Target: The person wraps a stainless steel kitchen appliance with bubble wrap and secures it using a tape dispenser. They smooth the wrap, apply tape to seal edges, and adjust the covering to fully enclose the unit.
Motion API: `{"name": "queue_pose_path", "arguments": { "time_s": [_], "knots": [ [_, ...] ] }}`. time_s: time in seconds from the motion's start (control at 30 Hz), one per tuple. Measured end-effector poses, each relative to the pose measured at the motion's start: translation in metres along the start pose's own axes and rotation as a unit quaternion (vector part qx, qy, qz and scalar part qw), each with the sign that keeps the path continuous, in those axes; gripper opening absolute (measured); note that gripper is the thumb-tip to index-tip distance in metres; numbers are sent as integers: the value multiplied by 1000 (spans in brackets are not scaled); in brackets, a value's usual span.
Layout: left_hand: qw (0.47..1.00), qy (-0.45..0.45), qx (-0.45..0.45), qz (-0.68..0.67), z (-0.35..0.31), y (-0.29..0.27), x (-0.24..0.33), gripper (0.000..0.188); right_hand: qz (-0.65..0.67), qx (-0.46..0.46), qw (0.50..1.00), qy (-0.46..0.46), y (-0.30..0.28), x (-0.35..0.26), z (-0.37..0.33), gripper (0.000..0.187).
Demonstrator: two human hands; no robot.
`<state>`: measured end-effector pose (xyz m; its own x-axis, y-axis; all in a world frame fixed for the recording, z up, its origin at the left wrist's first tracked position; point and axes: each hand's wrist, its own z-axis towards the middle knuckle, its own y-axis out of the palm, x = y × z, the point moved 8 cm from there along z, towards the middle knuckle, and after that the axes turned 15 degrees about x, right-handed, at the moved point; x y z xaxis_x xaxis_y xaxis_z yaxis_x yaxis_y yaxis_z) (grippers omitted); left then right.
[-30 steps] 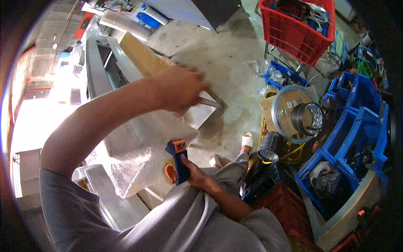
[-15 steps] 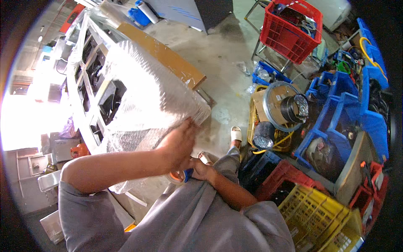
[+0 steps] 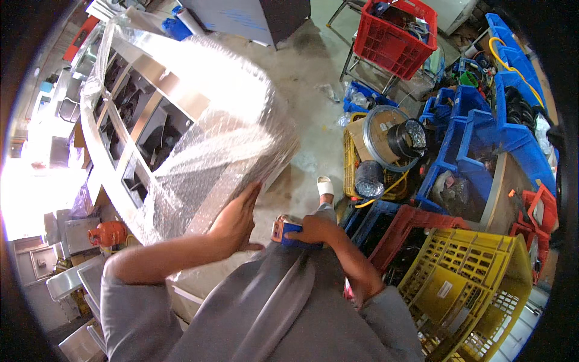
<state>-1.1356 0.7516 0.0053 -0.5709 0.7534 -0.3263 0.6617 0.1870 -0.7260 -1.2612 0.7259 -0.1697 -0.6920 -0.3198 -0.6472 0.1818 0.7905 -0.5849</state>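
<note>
A large bulky item with a pale frame and dark openings (image 3: 160,136) stands to my left, partly covered in clear bubble wrap (image 3: 205,175). My left hand (image 3: 237,226) lies against the near lower edge of the wrap, fingers stretched out and thumb apart, holding nothing. In front of my waist, my right hand (image 3: 316,230) is closed around what looks like a blue tape dispenser (image 3: 287,230) with a shiny round end. The dispenser is apart from the wrap. The far side of the wrapped item is hidden, and glare washes out its top.
On my right stand a yellow crate (image 3: 458,265), a red crate (image 3: 392,238) and blue bins (image 3: 467,151). Ahead, a low yellow basket (image 3: 350,166) holds a wire coil and foil ducting. Beyond it, a red crate (image 3: 395,45) sits on a stand. A red-orange gas cylinder (image 3: 108,233) is at left.
My hands, close together before, are now apart. The right hand has moved up and right with the dispenser; the left has shifted left and down along the wrap. The view has shifted too.
</note>
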Motion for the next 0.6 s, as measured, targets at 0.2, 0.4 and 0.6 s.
{"name": "queue_pose_path", "arguments": {
  "time_s": [0.2,0.4,0.6],
  "knots": [
    [858,-170,146,-461,47,-44,7,84,434,193,876,83,-43,78,-24,50],
    [612,-397,321,-604,198,-27,-67,81,517,287,796,129,-67,169,-7,45],
    [402,-319,-94,-853,302,26,-62,49,562,248,774,153,-99,211,19,48]
  ]
}}
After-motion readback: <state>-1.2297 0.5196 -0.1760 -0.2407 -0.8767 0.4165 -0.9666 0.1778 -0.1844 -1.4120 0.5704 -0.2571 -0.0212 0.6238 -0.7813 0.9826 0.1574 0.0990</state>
